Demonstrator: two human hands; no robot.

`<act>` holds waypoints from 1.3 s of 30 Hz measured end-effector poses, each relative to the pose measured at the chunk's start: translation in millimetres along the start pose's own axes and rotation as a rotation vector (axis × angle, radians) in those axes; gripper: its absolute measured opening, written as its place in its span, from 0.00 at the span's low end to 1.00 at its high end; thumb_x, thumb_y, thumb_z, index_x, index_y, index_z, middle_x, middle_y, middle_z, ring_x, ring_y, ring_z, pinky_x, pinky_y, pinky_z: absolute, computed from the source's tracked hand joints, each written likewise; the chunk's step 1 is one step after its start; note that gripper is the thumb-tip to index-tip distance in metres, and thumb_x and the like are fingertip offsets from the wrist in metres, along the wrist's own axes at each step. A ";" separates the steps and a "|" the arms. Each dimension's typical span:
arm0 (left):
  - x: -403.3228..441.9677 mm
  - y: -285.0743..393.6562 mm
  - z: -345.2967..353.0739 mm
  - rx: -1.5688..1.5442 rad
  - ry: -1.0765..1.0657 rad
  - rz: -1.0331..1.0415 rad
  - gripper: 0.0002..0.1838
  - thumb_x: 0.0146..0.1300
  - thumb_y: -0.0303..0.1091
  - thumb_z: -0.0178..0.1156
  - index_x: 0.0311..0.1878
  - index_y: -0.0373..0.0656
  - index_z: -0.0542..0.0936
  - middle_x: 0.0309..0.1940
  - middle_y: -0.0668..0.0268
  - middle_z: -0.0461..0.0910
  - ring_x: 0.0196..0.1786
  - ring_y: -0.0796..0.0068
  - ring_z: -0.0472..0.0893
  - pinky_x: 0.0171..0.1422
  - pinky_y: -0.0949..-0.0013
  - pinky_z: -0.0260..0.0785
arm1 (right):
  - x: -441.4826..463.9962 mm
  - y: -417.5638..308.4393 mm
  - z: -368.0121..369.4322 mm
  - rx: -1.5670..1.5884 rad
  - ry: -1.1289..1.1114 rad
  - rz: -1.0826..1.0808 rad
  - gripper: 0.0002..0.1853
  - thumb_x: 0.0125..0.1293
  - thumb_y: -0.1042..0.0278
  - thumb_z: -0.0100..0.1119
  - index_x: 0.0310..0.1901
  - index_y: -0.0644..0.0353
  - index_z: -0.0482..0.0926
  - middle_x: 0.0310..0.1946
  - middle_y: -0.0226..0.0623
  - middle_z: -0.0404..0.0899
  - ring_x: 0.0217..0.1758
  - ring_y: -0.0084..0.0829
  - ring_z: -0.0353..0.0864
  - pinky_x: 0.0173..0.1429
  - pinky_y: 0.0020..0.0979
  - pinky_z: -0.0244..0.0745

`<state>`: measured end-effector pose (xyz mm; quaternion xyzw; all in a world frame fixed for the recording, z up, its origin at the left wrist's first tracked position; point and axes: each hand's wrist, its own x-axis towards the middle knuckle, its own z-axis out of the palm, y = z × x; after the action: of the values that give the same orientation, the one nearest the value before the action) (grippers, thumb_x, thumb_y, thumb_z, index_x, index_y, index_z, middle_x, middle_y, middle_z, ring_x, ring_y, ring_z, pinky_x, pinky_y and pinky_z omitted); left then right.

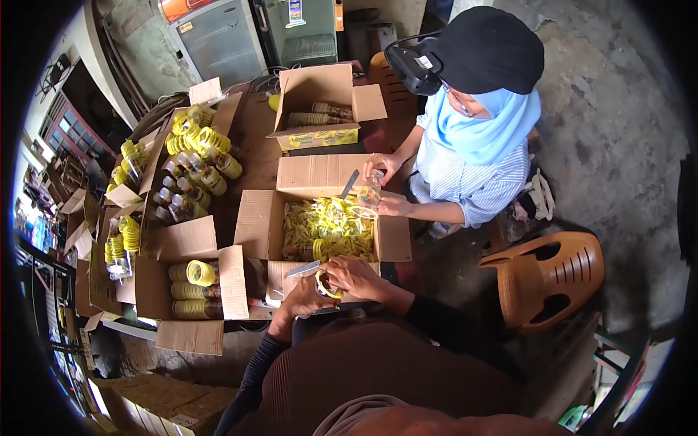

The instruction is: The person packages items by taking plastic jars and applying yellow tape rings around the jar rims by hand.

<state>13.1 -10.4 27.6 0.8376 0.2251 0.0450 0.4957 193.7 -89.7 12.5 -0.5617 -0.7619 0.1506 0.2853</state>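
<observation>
My left hand (299,298) is wrapped round a plastic cup with a yellow rim (329,285), close to my body. The fingers of my right hand (353,277) are closed at the far side of that rim; whether they also hold something small is hidden. Just beyond my left hand lies a flat grey blade-like strip (303,269), over the near flap of a cardboard box (275,225). Yellow plastic scraps (327,221) fill this box, with a few stacked cups among them.
Across the box, a co-worker holds a clear printed cup (369,195) and a grey blade (350,183). Stacked cups fill the left box (233,280) and back box (316,138). Yellow-rimmed cups (196,138) pile up farther left. An orange plastic chair (542,280) stands at right.
</observation>
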 end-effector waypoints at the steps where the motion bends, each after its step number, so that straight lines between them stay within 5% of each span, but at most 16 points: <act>1: -2.5 -3.0 2.0 -0.125 0.060 0.031 0.41 0.42 0.41 0.79 0.59 0.36 0.71 0.52 0.56 0.77 0.55 0.60 0.77 0.62 0.60 0.67 | 0.3 0.2 1.4 0.044 0.064 -0.014 0.11 0.65 0.62 0.58 0.39 0.61 0.72 0.35 0.41 0.74 0.39 0.46 0.80 0.42 0.42 0.76; 5: -10.8 -1.1 4.0 -0.136 0.131 0.144 0.31 0.43 0.32 0.75 0.53 0.37 0.75 0.44 0.58 0.81 0.46 0.63 0.81 0.54 0.63 0.72 | 0.3 -2.3 10.8 0.080 0.112 0.022 0.10 0.65 0.62 0.58 0.36 0.59 0.71 0.34 0.40 0.75 0.38 0.45 0.80 0.40 0.42 0.75; 12: -15.4 3.4 21.5 0.089 0.271 0.091 0.33 0.43 0.35 0.75 0.53 0.34 0.73 0.37 0.56 0.83 0.39 0.59 0.84 0.46 0.62 0.76 | -1.9 -4.6 17.8 0.166 0.224 0.183 0.06 0.64 0.68 0.56 0.37 0.60 0.72 0.28 0.41 0.74 0.33 0.47 0.77 0.38 0.42 0.71; 15: -16.9 18.9 31.4 0.289 0.424 0.060 0.31 0.45 0.40 0.74 0.50 0.37 0.73 0.35 0.51 0.82 0.36 0.49 0.84 0.39 0.55 0.76 | -7.3 1.6 16.7 0.269 0.260 0.353 0.06 0.65 0.69 0.53 0.35 0.61 0.71 0.29 0.45 0.73 0.34 0.50 0.77 0.37 0.43 0.70; 25: -13.0 22.7 50.3 0.353 0.527 0.055 0.22 0.46 0.38 0.73 0.43 0.41 0.76 0.33 0.53 0.82 0.36 0.48 0.83 0.38 0.54 0.77 | -21.2 -5.5 23.2 0.298 0.405 0.553 0.11 0.69 0.60 0.50 0.35 0.59 0.73 0.31 0.48 0.76 0.38 0.53 0.77 0.40 0.46 0.70; 28: -12.5 23.5 49.7 0.402 0.517 0.077 0.28 0.46 0.39 0.74 0.49 0.39 0.75 0.36 0.51 0.82 0.36 0.47 0.83 0.40 0.53 0.77 | -20.7 -7.8 23.1 0.300 0.362 0.687 0.12 0.69 0.59 0.50 0.34 0.59 0.74 0.32 0.48 0.77 0.39 0.54 0.78 0.40 0.46 0.70; 30: -14.2 20.3 53.2 0.386 0.518 0.066 0.20 0.48 0.36 0.71 0.42 0.40 0.76 0.32 0.53 0.82 0.36 0.49 0.83 0.37 0.54 0.76 | -24.0 -4.0 31.9 0.221 0.427 0.675 0.11 0.67 0.61 0.50 0.35 0.59 0.76 0.32 0.47 0.77 0.39 0.52 0.78 0.41 0.44 0.71; 39: -11.1 25.9 57.9 0.429 0.540 0.096 0.18 0.47 0.36 0.70 0.38 0.41 0.74 0.29 0.58 0.80 0.32 0.53 0.82 0.35 0.57 0.75 | -28.3 -2.7 32.8 0.033 0.495 0.596 0.09 0.66 0.63 0.53 0.31 0.59 0.71 0.30 0.44 0.75 0.37 0.51 0.77 0.38 0.45 0.71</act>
<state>29.1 -72.5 22.0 0.8903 0.3127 0.2399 0.2282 177.7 -114.2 -19.5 -0.7731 -0.4707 0.0990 0.4135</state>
